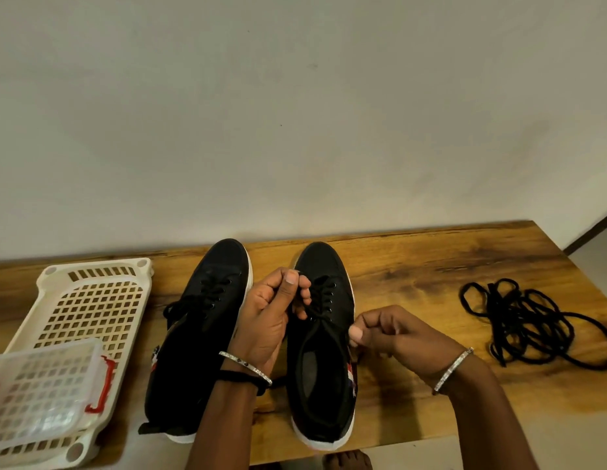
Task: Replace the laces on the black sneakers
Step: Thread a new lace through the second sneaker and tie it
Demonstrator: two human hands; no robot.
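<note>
Pinching the black lace (pixel 320 301), left hand (pixel 271 320) and right hand (pixel 393 337) flank the matte, white-soled right sneaker (pixel 324 385) on the grained wooden table (pixel 414 266). Left sneaker (pixel 200 334) lies at 9 o'clock, tangled loose laces (pixel 529 322) at 3 o'clock.

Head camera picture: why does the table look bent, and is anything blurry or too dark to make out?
In the head view, the wide lens bows the table edge; soft light leaves a faint shadow under the right hand; the sneaker between the hands is so dark that the lace the left hand pinches barely shows; the clear box at the lower left looks soft.
</note>
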